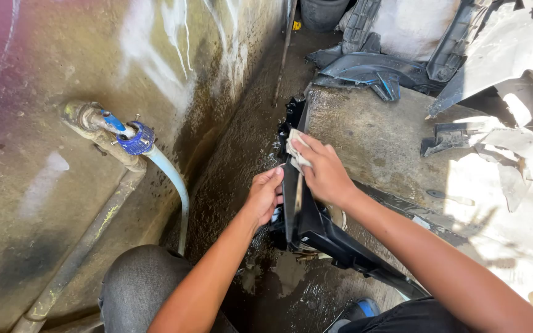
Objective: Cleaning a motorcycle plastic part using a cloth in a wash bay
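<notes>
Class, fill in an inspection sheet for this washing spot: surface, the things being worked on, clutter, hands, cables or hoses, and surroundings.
Surface: wet, dirty concrete floor with puddles.
Job's things: black plastic panel, standing on edge, wet; small pale cloth pressed on its upper edge.
Clutter: dark plastic parts and pale broken pieces heaped at upper right.
Hands: left hand steadies the panel's side; right hand holds the cloth against it.
Cables: no cables seen; a pale hose hangs from a blue-handled tap on a wall pipe.
Surroundings: stained wall at left, raised concrete slab behind the panel, dark bucket at top.
</notes>
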